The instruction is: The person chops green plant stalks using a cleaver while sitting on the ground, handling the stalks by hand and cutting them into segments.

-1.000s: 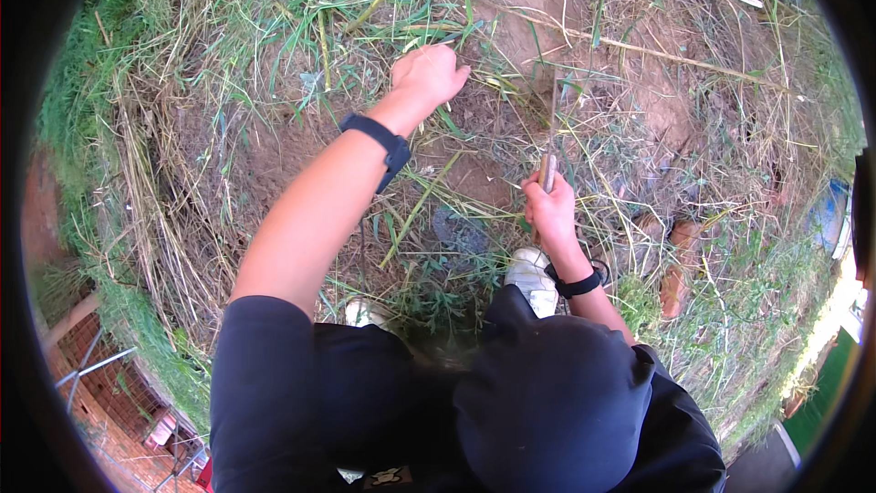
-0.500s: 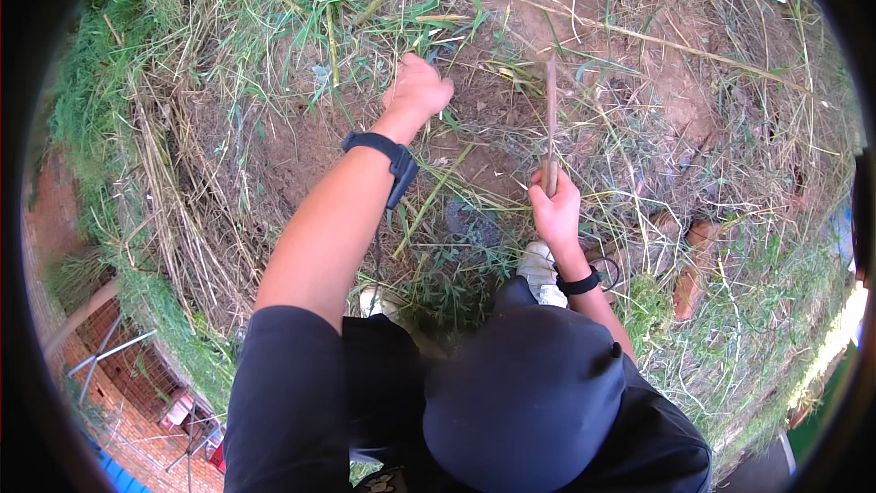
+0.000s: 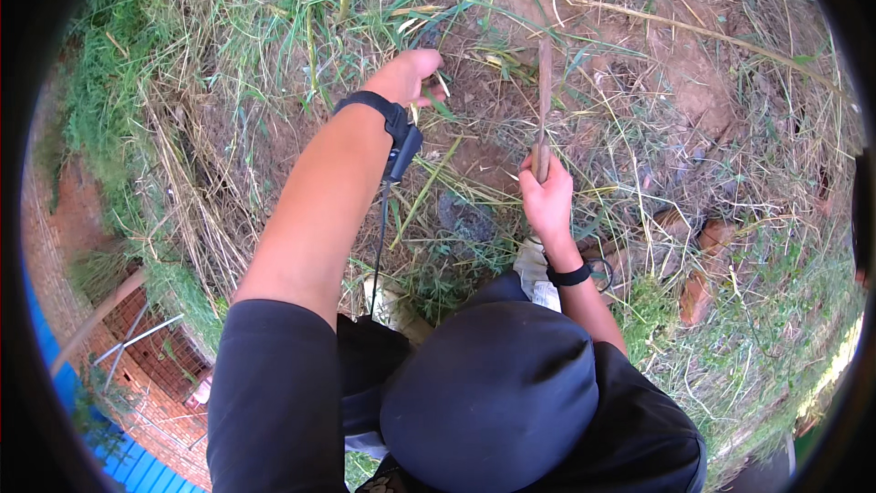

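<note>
My left hand [image 3: 415, 76] reaches out over the ground with its fingers curled. A short pale grass stalk with a green blade [image 3: 440, 107] shows at the fingers; most of the grip is turned away. My right hand [image 3: 550, 199], closer to my body, is wrapped around the wooden handle of a long, narrow-bladed knife [image 3: 545, 96]. Its brown blade points away from me, seen nearly edge-on, so its full shape is hidden. Between my hands lie cut yellow-green stalks [image 3: 424, 196] on bare soil.
Dry straw [image 3: 196, 205] lies heaped at the left, beside green weeds [image 3: 123, 119]. A reddish brick [image 3: 701, 288] sits at the right. My pale shoes [image 3: 537, 269] stand below my hands. One long dry stalk [image 3: 684, 27] crosses the far right. A brick wall [image 3: 151, 383] stands at lower left.
My left hand has turned so that its fingers and a bit of stalk show. My right hand has shifted slightly, still holding the knife. The view has also moved a little.
</note>
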`<state>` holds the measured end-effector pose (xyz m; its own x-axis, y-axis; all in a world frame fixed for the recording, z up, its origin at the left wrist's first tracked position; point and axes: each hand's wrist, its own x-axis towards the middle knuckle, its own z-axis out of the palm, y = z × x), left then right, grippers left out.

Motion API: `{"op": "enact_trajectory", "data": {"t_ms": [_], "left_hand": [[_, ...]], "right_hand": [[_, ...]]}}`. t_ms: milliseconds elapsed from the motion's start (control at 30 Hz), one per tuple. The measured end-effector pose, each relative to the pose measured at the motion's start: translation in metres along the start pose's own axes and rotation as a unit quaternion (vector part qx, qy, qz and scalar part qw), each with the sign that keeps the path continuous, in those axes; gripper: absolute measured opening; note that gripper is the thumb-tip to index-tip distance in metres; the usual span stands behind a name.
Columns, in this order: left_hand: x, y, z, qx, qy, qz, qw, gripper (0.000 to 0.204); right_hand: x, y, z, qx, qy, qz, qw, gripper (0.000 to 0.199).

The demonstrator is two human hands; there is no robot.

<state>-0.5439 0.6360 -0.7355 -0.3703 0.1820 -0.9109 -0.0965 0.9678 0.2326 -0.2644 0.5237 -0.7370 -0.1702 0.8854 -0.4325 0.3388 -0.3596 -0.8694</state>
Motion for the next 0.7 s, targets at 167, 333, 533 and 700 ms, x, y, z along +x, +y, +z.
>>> {"op": "enact_trajectory", "data": {"t_ms": [167,333,533,700], "left_hand": [[0.028,-0.028,-0.004,0.067,0.167,0.127,0.975,0.036],[-0.011,-0.025,-0.003,0.284,0.174,0.193,0.923,0.041],[-0.01,-0.038,-0.025,0.366,0.167,0.245,0.882,0.049],[-0.008,-0.038,-0.046,0.42,0.122,0.319,0.841,0.042]], "right_hand": [[0.002,-0.002,0.008,0.003,-0.013,-0.014,1.0,0.013],[0.007,-0.007,-0.004,-0.021,-0.019,0.01,1.0,0.009],[0.009,-0.003,-0.009,-0.018,-0.039,0.003,0.999,0.011],[0.008,-0.007,-0.012,-0.014,-0.043,0.01,0.999,0.012]]}}
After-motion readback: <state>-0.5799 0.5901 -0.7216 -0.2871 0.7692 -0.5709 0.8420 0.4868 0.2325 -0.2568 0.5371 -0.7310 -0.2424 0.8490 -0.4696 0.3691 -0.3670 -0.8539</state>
